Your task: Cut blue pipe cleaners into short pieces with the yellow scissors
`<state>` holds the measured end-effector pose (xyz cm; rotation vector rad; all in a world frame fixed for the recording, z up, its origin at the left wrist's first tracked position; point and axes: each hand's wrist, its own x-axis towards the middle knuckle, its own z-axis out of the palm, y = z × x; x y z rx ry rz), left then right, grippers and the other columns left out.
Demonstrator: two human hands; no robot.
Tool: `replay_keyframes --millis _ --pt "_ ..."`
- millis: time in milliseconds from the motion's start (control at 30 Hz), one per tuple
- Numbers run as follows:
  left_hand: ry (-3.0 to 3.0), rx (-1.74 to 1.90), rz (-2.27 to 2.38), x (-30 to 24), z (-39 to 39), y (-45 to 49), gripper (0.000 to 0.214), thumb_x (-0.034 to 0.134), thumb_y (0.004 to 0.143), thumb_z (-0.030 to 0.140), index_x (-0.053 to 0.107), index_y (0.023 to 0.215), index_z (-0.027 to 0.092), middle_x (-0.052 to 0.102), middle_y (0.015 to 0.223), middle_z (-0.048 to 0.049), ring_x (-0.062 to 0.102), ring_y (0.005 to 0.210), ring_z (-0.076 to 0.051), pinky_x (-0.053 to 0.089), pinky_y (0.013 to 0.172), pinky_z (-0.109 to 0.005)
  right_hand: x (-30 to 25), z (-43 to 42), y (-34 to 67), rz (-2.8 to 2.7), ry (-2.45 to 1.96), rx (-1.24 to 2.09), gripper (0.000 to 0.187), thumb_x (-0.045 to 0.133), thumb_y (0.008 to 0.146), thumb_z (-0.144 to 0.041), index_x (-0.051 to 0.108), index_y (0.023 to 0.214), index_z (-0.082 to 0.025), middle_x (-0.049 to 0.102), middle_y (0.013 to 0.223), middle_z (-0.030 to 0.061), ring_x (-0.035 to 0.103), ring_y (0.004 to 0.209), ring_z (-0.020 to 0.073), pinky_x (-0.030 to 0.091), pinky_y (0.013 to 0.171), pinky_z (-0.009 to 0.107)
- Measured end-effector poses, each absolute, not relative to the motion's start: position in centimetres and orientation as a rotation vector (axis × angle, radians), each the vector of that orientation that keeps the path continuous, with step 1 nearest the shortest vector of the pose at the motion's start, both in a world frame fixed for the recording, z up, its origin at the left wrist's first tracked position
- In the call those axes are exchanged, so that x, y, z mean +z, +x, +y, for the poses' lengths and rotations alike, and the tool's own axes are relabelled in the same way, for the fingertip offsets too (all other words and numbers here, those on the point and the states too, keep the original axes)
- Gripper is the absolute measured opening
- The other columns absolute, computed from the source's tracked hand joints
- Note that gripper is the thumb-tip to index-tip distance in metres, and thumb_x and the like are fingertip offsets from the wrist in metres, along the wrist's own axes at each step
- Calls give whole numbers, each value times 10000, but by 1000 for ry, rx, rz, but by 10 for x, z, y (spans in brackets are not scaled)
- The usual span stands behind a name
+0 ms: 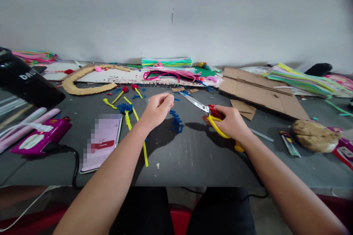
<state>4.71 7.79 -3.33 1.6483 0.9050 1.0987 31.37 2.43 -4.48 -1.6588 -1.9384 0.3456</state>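
Left of metal-bladed scissors [195,102], gripped by the right hand [229,120], the left hand [159,107] is pinched closed near stick-shaped snippets [177,122].

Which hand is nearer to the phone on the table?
The left hand: it is beyond the phone and to its right, fingers curled together. The right hand is farther to the right, holding the scissors.

Soft, cool light seems to come from above, leaving the wall [110,14] a flat grey and the counter [215,165] dimmer. Blurry shadows pool beneath the left hand [159,108] and beside the right hand [230,121]. The scissors [196,102] show bright blades. Edges stretch, tilting the bottle [30,80]; the phone [110,136] is partly pixelated; the top right corner darkens.
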Motion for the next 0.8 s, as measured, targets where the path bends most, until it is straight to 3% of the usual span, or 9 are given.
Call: replay_keyframes --millis 333,800 --pt "1643 1103 898 -34 79 47 394 517 951 381 410 619 197 371 583 41 333 508 -89 242 494 -268 -43 24 314 -2022 -1598 363 350 690 763 -465 487 665 -198 444 601 -37 320 597 114 289 550 257" --pt "1656 1132 892 -29 76 47 362 521 950 349 446 632 192 409 594 31 375 535 -96 291 527 -270 -41 22 313 -1961 -1636 390 338 693 747 -402 449 633 -198 393 579 -49 302 597 110 267 536 253"
